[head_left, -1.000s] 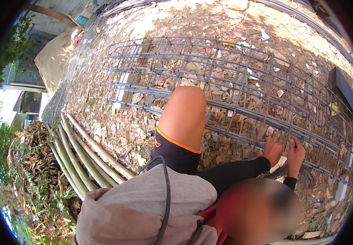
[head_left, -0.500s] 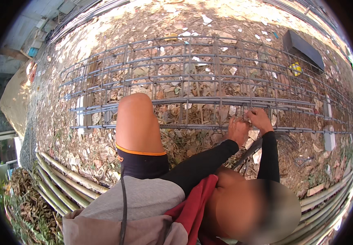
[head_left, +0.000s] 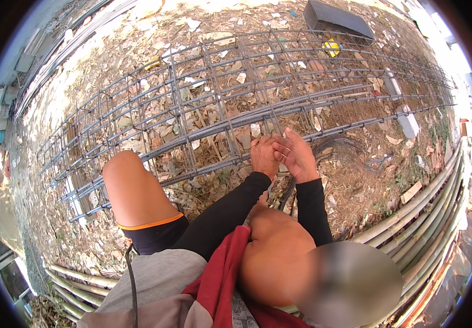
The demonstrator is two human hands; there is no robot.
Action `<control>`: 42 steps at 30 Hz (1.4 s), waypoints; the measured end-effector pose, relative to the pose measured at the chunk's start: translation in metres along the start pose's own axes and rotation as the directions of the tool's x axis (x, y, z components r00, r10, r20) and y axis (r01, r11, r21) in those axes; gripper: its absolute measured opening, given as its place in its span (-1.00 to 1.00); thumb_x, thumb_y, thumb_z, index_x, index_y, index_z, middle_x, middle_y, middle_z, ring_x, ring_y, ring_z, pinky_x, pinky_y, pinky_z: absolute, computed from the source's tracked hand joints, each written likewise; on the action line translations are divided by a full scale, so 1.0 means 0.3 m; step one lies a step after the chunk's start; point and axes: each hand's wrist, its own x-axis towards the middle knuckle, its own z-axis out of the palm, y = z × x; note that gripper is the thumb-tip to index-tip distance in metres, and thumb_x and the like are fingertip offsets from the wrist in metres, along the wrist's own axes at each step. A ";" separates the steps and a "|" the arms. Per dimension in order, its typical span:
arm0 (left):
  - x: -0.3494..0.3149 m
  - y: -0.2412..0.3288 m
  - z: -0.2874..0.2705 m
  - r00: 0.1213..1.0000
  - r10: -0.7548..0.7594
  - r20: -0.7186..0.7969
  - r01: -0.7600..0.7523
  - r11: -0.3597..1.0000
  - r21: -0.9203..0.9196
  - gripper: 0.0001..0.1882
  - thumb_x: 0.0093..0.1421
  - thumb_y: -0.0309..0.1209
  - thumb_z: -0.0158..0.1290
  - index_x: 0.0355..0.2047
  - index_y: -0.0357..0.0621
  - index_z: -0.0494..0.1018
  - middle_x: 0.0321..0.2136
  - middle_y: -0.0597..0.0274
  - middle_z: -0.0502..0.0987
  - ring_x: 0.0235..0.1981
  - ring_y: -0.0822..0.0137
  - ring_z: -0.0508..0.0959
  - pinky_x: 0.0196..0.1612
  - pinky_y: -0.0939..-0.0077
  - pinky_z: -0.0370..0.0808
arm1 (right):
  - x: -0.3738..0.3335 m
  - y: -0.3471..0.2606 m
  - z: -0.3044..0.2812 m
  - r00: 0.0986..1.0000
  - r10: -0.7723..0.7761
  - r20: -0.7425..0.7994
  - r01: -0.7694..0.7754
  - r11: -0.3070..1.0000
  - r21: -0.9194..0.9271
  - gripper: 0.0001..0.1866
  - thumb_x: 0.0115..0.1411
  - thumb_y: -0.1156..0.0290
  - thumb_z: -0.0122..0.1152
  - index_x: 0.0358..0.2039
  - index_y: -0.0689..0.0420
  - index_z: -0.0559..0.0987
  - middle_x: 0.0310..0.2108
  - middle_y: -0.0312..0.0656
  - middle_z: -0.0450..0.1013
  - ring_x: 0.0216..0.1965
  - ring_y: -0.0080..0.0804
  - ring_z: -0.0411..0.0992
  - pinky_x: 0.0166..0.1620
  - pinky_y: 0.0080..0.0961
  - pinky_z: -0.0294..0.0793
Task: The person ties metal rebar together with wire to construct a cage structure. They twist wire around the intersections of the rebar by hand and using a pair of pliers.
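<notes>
We see long grey cage of crisscross steel bars, stretching past twelve o'clock from hands, over brown leafy ground. Left hand curls by nearest bar. Right hand, fingers loosely bent, meets left one. We cannot tell if either pinches something. Messy heap of thin dark wire at three o'clock; long black box at one; round greenish-tan poles at four.

Left hand and right hand meet, fingers touching: the left's are curled, the right's partly bent. The black-sleeved left arm slants forward and rightward; the right arm points straighter ahead.
</notes>
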 end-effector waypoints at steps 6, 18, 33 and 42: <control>-0.007 0.011 -0.018 0.990 -0.015 -0.140 -0.007 0.987 -0.158 -0.86 0.05 -0.36 0.12 -0.35 0.01 0.59 -0.32 0.22 0.61 -0.08 0.12 0.53 0.03 0.14 0.28 | 0.004 0.058 0.105 0.971 -0.215 0.104 0.231 0.953 -0.193 -0.50 0.26 0.39 0.19 0.17 0.32 0.39 -0.30 -0.20 0.48 -0.34 -0.52 0.43 -0.31 -0.62 0.46; 0.018 0.028 0.004 0.994 0.106 0.012 -0.107 0.986 0.130 -0.85 0.17 -0.31 0.18 -0.29 -0.07 0.59 -0.37 0.19 0.62 -0.30 0.12 0.61 -0.28 0.20 0.49 | 0.106 -0.016 -0.284 0.952 -0.254 0.169 0.305 0.773 -0.556 -0.77 0.36 0.28 -0.01 -0.15 0.07 0.59 -0.46 -0.23 0.42 -0.54 -0.37 0.49 -0.41 -0.44 0.48; 0.050 0.017 -0.051 0.982 0.019 0.189 -0.026 0.999 0.031 -0.76 0.24 -0.23 0.12 -0.26 -0.13 0.63 -0.36 0.13 0.64 -0.37 0.01 0.62 -0.31 0.18 0.54 | 0.101 0.097 -0.227 0.916 -0.400 -0.027 0.134 0.370 -0.919 -0.64 0.22 0.17 0.22 -0.14 0.20 0.66 -0.26 0.11 0.59 -0.19 0.06 0.56 -0.10 -0.18 0.49; 0.177 -0.066 -0.057 0.796 -0.213 0.567 0.337 0.934 -0.122 -0.53 0.18 -0.04 0.17 -0.41 -0.32 0.63 -0.65 0.17 0.52 -0.56 0.37 0.47 -0.39 0.35 0.41 | 0.142 0.094 -0.256 0.959 -0.275 0.068 0.178 0.398 -0.900 -0.66 0.27 0.25 0.14 -0.13 0.27 0.64 -0.25 0.09 0.59 -0.17 -0.08 0.55 -0.08 -0.25 0.47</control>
